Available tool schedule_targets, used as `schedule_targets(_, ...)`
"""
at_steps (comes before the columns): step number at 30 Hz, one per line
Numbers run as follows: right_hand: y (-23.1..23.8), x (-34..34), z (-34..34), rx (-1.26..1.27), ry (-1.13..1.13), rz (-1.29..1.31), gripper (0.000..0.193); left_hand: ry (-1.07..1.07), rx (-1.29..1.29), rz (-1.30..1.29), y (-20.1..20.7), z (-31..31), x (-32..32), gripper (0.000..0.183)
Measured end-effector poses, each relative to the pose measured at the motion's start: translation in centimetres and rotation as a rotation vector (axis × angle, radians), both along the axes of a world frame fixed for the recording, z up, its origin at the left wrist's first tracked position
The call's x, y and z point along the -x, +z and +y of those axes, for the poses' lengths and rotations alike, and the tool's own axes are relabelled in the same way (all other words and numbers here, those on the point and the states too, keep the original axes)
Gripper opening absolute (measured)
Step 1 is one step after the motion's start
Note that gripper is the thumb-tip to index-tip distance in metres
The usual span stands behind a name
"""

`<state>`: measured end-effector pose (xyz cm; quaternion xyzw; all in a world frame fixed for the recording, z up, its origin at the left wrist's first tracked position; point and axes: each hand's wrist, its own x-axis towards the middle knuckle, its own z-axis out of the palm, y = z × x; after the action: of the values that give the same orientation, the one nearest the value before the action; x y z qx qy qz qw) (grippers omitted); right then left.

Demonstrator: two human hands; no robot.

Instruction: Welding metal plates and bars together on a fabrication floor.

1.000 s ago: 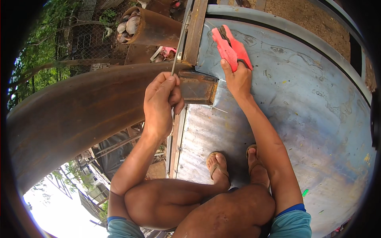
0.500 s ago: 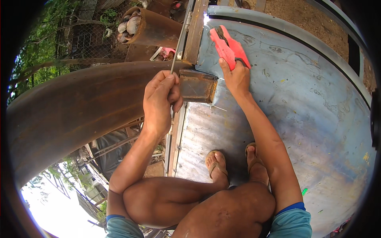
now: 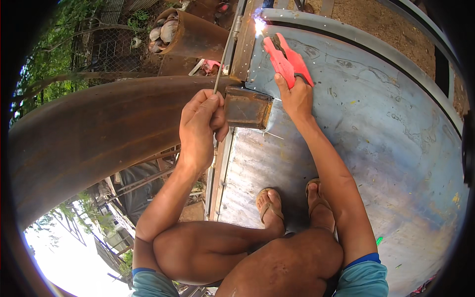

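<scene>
My right hand [image 3: 298, 101] is closed round a red welding electrode holder [image 3: 286, 59], its jaws pointing up toward the far edge of the grey metal sheet [image 3: 366, 114]. Just beyond the jaws a bright arc burns beside a brown steel bar [image 3: 242, 54], throwing small sparks over the sheet. Any electrode in the jaws is lost in the glare. To the left, my left hand [image 3: 199, 123] pinches a thin metal rod [image 3: 225, 59] that runs up along the bar. A rusty square-tube piece [image 3: 248, 108] lies between my hands.
A large curved rusty pipe [image 3: 99, 126] crosses the left side. Beyond it stands a rusty drum [image 3: 195, 37] with coconut-like husks [image 3: 166, 32] in its mouth. My sandalled feet [image 3: 269, 205] rest on the metal sheet, below a thin wire [image 3: 274, 135]. A curved metal rim [image 3: 341, 32] borders the far side.
The arc has grown brighter, and sparks now scatter across the sheet. Both hands keep their grips and appear almost still; the whole view has shifted very slightly.
</scene>
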<state>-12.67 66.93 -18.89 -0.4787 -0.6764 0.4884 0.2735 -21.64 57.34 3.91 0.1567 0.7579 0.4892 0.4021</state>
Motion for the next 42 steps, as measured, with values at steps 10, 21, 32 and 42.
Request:
schedule_targets(10,-0.13,-0.03,0.01,-0.004,0.004,-0.010,0.060,-0.002,0.011,0.000,-0.05,0.17,-0.35,0.020)
schedule_targets(21,-0.12,0.15,0.01,0.002,0.008,0.010,0.059,0.007,0.015,-0.018,-0.14,-0.07,-0.23,0.020)
schedule_targets(32,0.12,0.06,0.11,0.011,0.028,-0.012,0.058,0.003,0.022,-0.009,-0.14,-0.19,-0.24,0.019)
schedule_targets(42,-0.33,-0.04,0.27,-0.140,-0.054,0.116,0.056,0.017,0.001,0.012,0.36,-0.26,-0.48,0.019)
